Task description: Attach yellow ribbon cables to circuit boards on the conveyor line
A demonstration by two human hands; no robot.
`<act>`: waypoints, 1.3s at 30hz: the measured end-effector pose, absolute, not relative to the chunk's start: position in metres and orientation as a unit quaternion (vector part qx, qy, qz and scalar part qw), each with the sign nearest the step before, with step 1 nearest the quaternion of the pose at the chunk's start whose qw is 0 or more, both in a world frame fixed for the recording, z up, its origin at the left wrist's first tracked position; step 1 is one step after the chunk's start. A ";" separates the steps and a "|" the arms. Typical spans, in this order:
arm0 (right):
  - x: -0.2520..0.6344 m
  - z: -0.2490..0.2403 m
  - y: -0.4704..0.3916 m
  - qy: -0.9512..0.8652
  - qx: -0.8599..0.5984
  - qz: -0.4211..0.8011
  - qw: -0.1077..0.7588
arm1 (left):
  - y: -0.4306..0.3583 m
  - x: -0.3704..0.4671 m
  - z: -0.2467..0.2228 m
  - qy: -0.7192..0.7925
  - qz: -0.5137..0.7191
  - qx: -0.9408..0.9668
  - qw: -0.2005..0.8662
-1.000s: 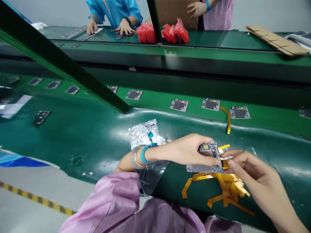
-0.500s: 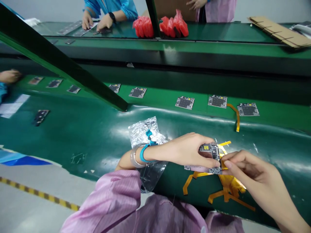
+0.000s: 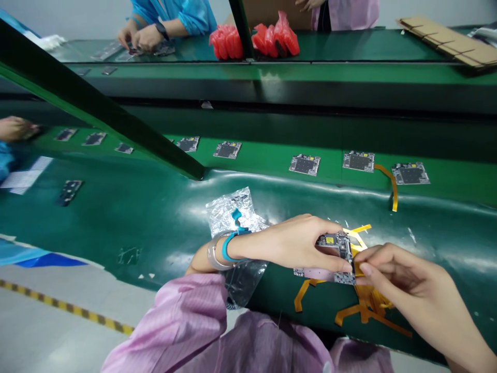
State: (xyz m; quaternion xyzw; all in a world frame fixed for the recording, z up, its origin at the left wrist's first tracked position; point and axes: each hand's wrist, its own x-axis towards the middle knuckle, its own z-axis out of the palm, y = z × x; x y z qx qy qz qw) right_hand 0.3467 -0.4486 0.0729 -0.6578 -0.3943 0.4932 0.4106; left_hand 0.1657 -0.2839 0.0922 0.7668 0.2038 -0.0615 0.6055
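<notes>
Farther R along belt (image 3: 264, 161) vs. prev. frame: loose PCBs (image 3: 305, 165), one w/ ribbon (image 3: 394, 190) at its edge. In L hand (image 3: 298, 241), fingers clamped on held PCB (image 3: 341, 248), over surface (image 3: 155, 223); in R hand (image 3: 411, 272), fingers pinching orange flex (image 3: 360, 257) at PCB's R edge. Just below, flex pile (image 3: 365, 305). Partly under L forearm, silver bag (image 3: 229, 210). Farther out, slanted post (image 3: 112, 111), hiding part of belt; beyond, red bags (image 3: 225, 42).

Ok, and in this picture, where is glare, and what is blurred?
Head view: white glare on the green mat and silvery bag; same head view: co-worker's hand at left edge blurred, circuit board in the left hand fairly sharp.
</notes>
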 end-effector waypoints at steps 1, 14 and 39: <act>0.344 0.074 -0.450 -0.395 -0.668 0.474 0.415 | -0.284 0.166 0.092 0.204 -0.064 0.766 0.607; 0.340 0.068 -0.453 -0.418 -0.704 0.402 0.411 | -0.284 0.167 0.090 0.208 -0.076 0.761 0.610; 0.341 0.069 -0.451 -0.347 -0.697 0.479 0.405 | -0.288 0.175 0.077 0.240 -0.059 0.706 0.663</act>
